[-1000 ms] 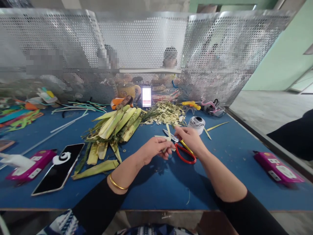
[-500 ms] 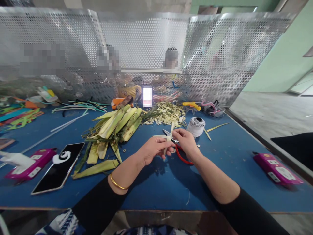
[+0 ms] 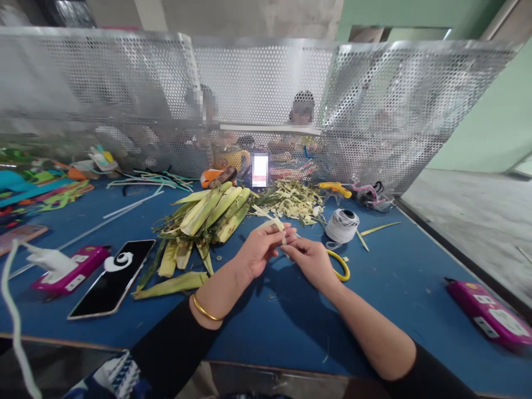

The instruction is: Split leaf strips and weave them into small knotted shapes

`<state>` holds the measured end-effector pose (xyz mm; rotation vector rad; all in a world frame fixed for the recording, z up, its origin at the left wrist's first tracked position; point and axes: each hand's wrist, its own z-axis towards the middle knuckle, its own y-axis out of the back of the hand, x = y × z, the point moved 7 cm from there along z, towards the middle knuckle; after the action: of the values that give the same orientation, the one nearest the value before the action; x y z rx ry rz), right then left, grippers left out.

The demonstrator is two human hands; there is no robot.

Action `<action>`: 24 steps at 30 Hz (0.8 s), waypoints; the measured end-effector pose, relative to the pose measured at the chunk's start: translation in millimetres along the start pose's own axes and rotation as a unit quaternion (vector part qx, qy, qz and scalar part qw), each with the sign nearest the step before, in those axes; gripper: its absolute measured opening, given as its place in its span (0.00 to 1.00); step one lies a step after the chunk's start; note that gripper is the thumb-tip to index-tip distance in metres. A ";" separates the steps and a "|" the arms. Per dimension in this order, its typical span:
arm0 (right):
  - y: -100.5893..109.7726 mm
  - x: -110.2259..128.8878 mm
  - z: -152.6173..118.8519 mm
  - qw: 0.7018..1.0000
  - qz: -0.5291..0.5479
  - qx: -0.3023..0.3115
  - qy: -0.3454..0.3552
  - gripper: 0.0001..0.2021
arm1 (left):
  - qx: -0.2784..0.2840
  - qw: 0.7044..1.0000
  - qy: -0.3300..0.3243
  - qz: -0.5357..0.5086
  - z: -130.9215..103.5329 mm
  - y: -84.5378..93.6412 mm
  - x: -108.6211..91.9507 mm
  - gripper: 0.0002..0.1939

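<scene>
My left hand [image 3: 261,246] is closed on a pale leaf strip [image 3: 277,223], which sticks up and out to the left past the fingertips. Close against it, my right hand [image 3: 308,257] pinches a lower end of the strip between thumb and fingers. A yellow handle loop [image 3: 346,270], looking like that of scissors, shows on the table behind my right wrist; its other parts are hidden. Just beyond stands a white spool of thread [image 3: 342,226]. To the left lies a bundle of green-yellow husk-like leaves [image 3: 216,213].
Leaf scraps [image 3: 296,200] are heaped at the back, near a yellow-handled tool [image 3: 334,189]. A black-screened phone [image 3: 114,282] and a magenta box [image 3: 75,269] lie left, another magenta box [image 3: 490,313] right. A perforated metal screen [image 3: 257,77] borders the table; people sit behind it.
My right hand has lowered slightly and now pinches below the strip's fold. A red scissors handle under that hand no longer shows; a yellow loop does. The view has shifted a little.
</scene>
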<state>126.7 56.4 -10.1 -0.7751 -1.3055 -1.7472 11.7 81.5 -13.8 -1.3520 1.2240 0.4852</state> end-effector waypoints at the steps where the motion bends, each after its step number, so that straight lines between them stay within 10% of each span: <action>1: -1.2 -1.7 0.1 1.000 0.011 0.006 -0.006 0.16 | -0.002 1.000 -0.004 0.009 -0.1 0.1 0.0 0.12; 24: -17.8 32.5 -19.3 0.962 0.094 0.254 0.022 0.08 | -0.030 0.998 -0.023 0.059 1.8 8.4 -8.3 0.07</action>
<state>95.1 32.6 3.5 -0.5386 -1.5093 -1.1949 2.2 88.2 -11.0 -1.3168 1.2654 0.6371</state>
